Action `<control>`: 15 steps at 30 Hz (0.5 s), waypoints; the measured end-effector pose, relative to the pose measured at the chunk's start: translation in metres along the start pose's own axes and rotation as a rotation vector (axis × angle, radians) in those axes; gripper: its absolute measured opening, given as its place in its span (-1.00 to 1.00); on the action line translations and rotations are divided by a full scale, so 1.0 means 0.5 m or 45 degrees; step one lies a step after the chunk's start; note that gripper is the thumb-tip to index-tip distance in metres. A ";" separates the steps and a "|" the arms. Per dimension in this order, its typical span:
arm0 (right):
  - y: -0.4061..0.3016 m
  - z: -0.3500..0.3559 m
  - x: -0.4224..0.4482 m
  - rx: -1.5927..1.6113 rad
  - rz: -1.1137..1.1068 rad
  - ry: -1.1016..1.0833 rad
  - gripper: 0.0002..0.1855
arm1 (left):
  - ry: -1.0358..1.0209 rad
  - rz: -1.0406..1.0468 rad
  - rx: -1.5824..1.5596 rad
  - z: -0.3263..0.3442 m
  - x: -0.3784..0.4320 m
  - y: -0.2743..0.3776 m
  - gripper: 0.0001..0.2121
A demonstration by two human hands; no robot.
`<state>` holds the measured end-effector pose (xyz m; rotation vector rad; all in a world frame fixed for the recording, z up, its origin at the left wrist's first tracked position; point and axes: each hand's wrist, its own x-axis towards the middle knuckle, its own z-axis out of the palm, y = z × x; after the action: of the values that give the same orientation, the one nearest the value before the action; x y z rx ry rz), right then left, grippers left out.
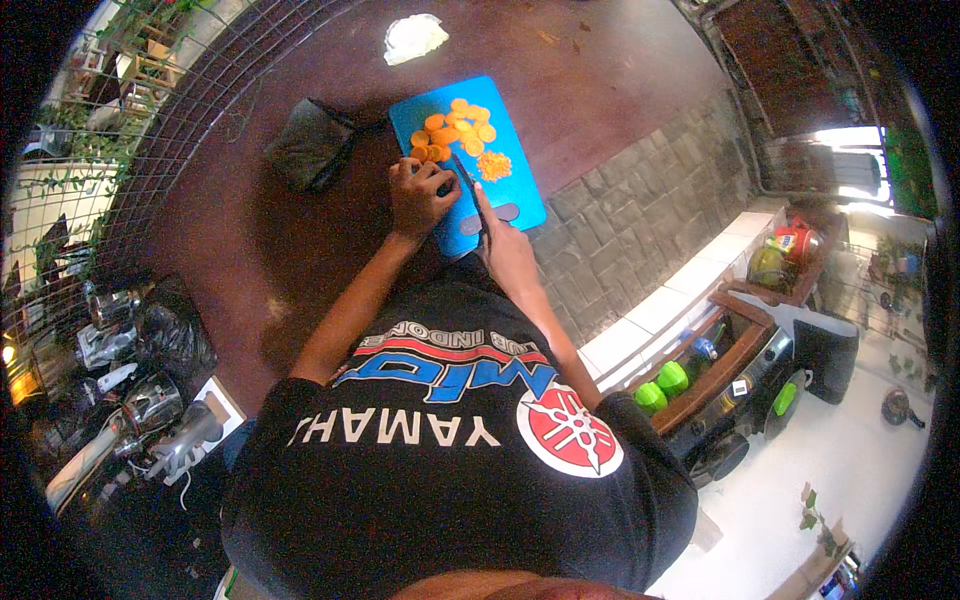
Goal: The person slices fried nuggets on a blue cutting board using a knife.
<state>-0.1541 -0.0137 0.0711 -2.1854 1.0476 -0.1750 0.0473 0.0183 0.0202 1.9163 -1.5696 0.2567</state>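
A blue cutting board (517, 180) lies before me. Orange carrot slices (463, 124) are spread over its far part, and a small heap of finely chopped carrot (494, 166) sits near its right side. My right hand (507, 244) holds a knife (465, 174), with the index finger stretched along the blade's back. Curled at the board's left edge, my left hand (422, 196) has its fingertips beside the blade and the nearest slices. Whether it pinches a piece of carrot is hidden by the fingers.
Beyond the board lies a pale whitish item (415, 38), perhaps a leafy vegetable. A dark boxy object (309, 144) stands left of the board. Wire mesh (195, 105) curves along the left. At right are grey paving (600, 225), white tiles (694, 277) and a wooden-edged holder (720, 352) with green items.
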 end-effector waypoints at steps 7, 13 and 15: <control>0.031 -0.021 0.002 -0.061 -0.017 0.087 -0.12 | -0.070 -0.007 0.039 0.015 0.002 -0.004 -0.88; 0.031 -0.068 0.007 0.033 0.013 0.117 -0.12 | -0.088 0.042 0.056 0.028 0.024 0.018 -0.86; 0.034 -0.083 0.009 0.068 0.039 0.112 -0.12 | -0.099 0.056 0.054 0.035 0.036 0.033 -0.84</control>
<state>-0.1782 -0.0463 0.0903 -2.1291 1.1114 -0.2840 0.0323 -0.0079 0.0219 1.9466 -1.6709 0.2383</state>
